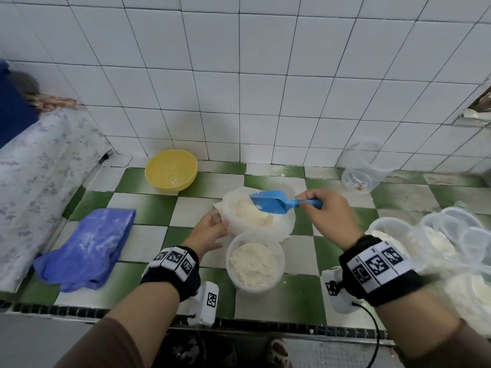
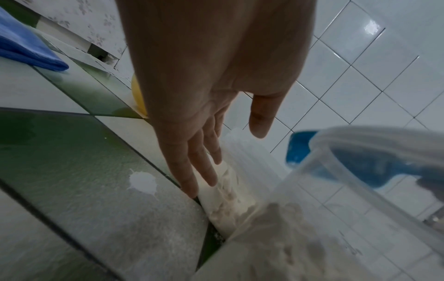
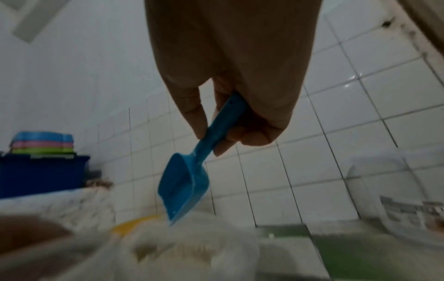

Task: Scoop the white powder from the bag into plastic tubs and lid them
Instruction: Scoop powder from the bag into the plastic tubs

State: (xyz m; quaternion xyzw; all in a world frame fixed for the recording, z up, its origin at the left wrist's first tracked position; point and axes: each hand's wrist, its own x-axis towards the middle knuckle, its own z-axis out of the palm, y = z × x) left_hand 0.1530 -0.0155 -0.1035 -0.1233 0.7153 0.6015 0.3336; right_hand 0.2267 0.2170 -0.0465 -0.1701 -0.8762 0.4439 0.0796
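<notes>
A clear bag of white powder [image 1: 255, 216] sits open on the checkered counter. My right hand [image 1: 322, 208] pinches the handle of a blue scoop [image 1: 271, 201], which hovers over the bag's mouth; the blue scoop [image 3: 185, 190] points down and looks almost empty. My left hand [image 1: 212, 229] lies with straight fingers [image 2: 192, 171] against the side of the bag [image 2: 228, 188]. In front of the bag stands a round plastic tub [image 1: 253, 262], well filled with powder and without a lid; this tub [image 2: 336, 209] looks blurred close to the left wrist.
A yellow bowl [image 1: 171, 170] stands by the tiled wall. A blue cloth [image 1: 87, 243] lies to the left. An empty clear jar [image 1: 369, 166] lies at the back right. Clear tubs and lids [image 1: 449, 235], some with powder, crowd the right edge. Spilt powder [image 2: 143, 182] dots the counter.
</notes>
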